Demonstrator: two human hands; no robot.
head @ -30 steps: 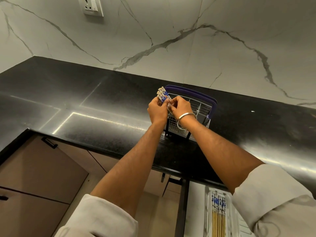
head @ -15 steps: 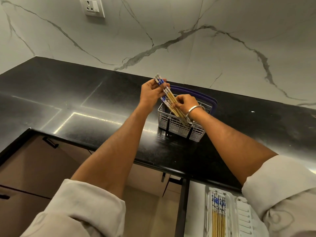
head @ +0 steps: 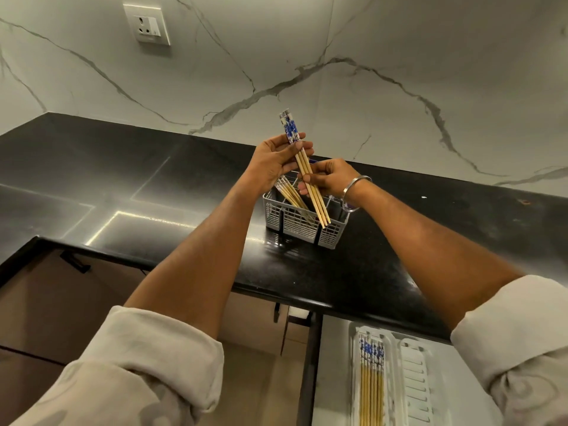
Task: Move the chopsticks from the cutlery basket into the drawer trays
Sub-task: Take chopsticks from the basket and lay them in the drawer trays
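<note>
A grey cutlery basket (head: 302, 224) stands on the black counter. My left hand (head: 273, 162) grips a small bundle of bamboo chopsticks (head: 313, 192) with blue-and-white tops, lifted out and slanting above the basket. My right hand (head: 330, 179) pinches the same bundle lower down, just over the basket rim. More chopsticks (head: 292, 195) lean inside the basket's left compartment. At the bottom right, an open drawer holds white trays (head: 413, 373); several chopsticks (head: 372, 382) lie in the left tray.
The black counter (head: 153, 192) runs along a marble wall with a socket (head: 147, 24). Brown cabinet fronts (head: 46, 305) sit below at the left. My rolled sleeves fill the lower corners.
Both hands have raised the chopstick bundle up out of the basket; its tips now hang in front of the basket, and the bundle stands steeper than before.
</note>
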